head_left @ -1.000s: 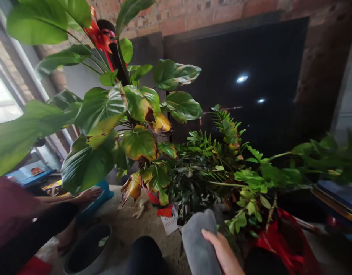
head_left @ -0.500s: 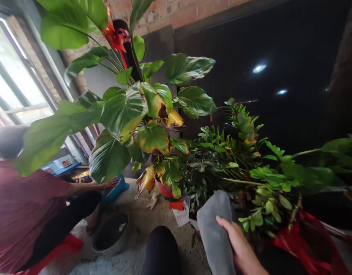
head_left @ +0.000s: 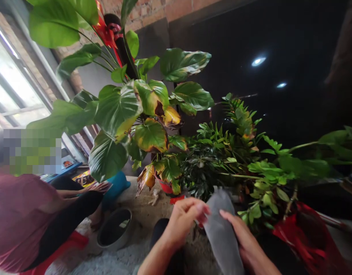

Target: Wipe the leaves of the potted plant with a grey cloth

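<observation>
A long grey cloth piece (head_left: 221,225) with a rounded top end stands up in front of me. My right hand (head_left: 236,229) is closed round its right side, with the thumb lying on the cloth's face. Close to the cloth's left edge is my left hand (head_left: 187,217), its fingers curled in and slightly blurred. What those fingers hold, if anything, is hidden, and I cannot tell whether they touch the cloth. My dark-clad knee (head_left: 160,229) shows behind the left wrist.
A large leafy plant (head_left: 118,107) with browned leaves and smaller green plants (head_left: 216,145) stand ahead. A red bag (head_left: 304,240) is at right. On the left, a person in a pink shirt (head_left: 23,214) sits on a red stool (head_left: 64,250) beside a grey bucket (head_left: 115,240).
My left hand has come into view and up beside the grey cloth. My right hand keeps its hold, and the cloth has shifted slightly right. The seated person's hands have moved.
</observation>
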The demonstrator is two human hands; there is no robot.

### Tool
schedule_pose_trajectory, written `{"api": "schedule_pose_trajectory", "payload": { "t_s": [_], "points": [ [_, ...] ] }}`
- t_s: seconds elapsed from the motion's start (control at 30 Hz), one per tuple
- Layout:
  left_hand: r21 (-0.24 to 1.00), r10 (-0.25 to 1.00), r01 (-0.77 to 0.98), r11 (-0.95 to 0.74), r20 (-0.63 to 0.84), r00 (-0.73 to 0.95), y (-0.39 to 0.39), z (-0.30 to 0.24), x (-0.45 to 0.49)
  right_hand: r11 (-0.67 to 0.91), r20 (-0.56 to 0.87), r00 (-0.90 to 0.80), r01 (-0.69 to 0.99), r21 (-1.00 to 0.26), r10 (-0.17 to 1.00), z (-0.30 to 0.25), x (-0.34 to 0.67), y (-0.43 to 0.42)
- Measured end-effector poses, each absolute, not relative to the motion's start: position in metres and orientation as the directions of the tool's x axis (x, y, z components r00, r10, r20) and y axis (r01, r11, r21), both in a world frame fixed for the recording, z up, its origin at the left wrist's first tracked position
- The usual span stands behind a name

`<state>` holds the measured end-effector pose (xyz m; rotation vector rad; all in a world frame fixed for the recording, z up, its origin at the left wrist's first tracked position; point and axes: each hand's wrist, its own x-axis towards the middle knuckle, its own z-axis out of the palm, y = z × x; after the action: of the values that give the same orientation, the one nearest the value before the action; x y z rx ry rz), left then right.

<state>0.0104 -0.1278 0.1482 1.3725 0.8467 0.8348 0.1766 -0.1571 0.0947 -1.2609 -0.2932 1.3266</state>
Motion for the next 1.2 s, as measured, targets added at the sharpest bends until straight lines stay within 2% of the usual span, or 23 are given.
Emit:
{"api": "schedule_pose_trajectory", "payload": {
  "t_s": [0.1, 0.13, 0.27, 0.33, 0.37, 0.43, 0.5, 0.6, 0.67, 0.73, 0.83, 0.97, 1.07, 1.13, 1.2],
  "points": [
    [0.984, 0.929, 0.124, 0.13, -0.165, 0.332, -0.075, 0.117, 0.009, -0.341, -0.521, 0.28, -0.5, -0.796, 0.806, 0.091, 0.178, -0.184],
    [0.983, 0.94, 0.144, 0.118, -0.157, 0.304, -0.063, 0.106, 0.01, -0.326, -0.51, 0.308, -0.488, -0.809, 0.803, 0.099, 0.184, -0.186],
    [0.992, 0.975, 0.125, 0.022, -0.049, 0.215, -0.039, 0.089, 0.035, -0.061, -0.366, 0.552, -0.493, -0.868, 0.749, 0.147, 0.207, -0.158],
    [0.993, 0.979, 0.116, -0.002, -0.021, 0.202, -0.032, 0.094, 0.055, 0.013, -0.375, 0.563, -0.566, -0.824, 0.736, 0.158, 0.206, -0.139],
    [0.991, 0.979, 0.131, -0.019, -0.008, 0.204, -0.029, 0.097, 0.064, -0.025, -0.43, 0.506, -0.626, -0.78, 0.747, 0.156, 0.201, -0.133],
    [0.972, 0.981, 0.227, -0.052, 0.007, 0.195, -0.025, 0.098, 0.077, -0.202, -0.572, 0.316, -0.719, -0.665, 0.757, 0.143, 0.188, -0.133],
    [0.921, 0.987, 0.385, -0.056, -0.008, 0.163, -0.021, 0.089, 0.079, -0.353, -0.65, 0.164, -0.728, -0.587, 0.742, 0.125, 0.177, -0.149],
    [0.851, 0.975, 0.522, -0.054, -0.068, 0.21, -0.02, 0.061, 0.067, -0.379, -0.648, 0.189, -0.679, -0.629, 0.738, 0.12, 0.177, -0.176],
    [0.875, 0.944, 0.476, -0.087, -0.08, 0.32, -0.021, 0.043, 0.054, -0.31, -0.602, 0.3, -0.642, -0.701, 0.74, 0.135, 0.188, -0.179],
    [0.92, 0.927, 0.379, -0.099, -0.054, 0.372, -0.023, 0.031, 0.044, -0.17, -0.515, 0.417, -0.631, -0.757, 0.749, 0.156, 0.201, -0.165],
    [0.97, 0.937, 0.241, -0.019, -0.067, 0.342, -0.026, 0.027, 0.037, -0.064, -0.473, 0.416, -0.695, -0.717, 0.777, 0.171, 0.205, -0.135],
    [0.975, 0.909, 0.059, 0.212, -0.219, 0.355, -0.028, 0.031, 0.036, -0.256, -0.586, 0.174, -0.776, -0.576, 0.792, 0.138, 0.171, -0.134],
    [0.942, 0.896, -0.043, 0.333, -0.302, 0.326, -0.027, 0.029, 0.034, -0.382, -0.617, 0.105, -0.701, -0.603, 0.78, 0.115, 0.154, -0.165],
    [0.924, 0.887, -0.097, 0.371, -0.321, 0.33, -0.025, 0.028, 0.032, -0.382, -0.601, 0.16, -0.639, -0.668, 0.783, 0.123, 0.16, -0.178],
    [0.909, 0.877, -0.151, 0.388, -0.313, 0.365, -0.025, 0.029, 0.03, -0.265, -0.536, 0.307, -0.616, -0.742, 0.786, 0.145, 0.176, -0.173]
  ]
}}
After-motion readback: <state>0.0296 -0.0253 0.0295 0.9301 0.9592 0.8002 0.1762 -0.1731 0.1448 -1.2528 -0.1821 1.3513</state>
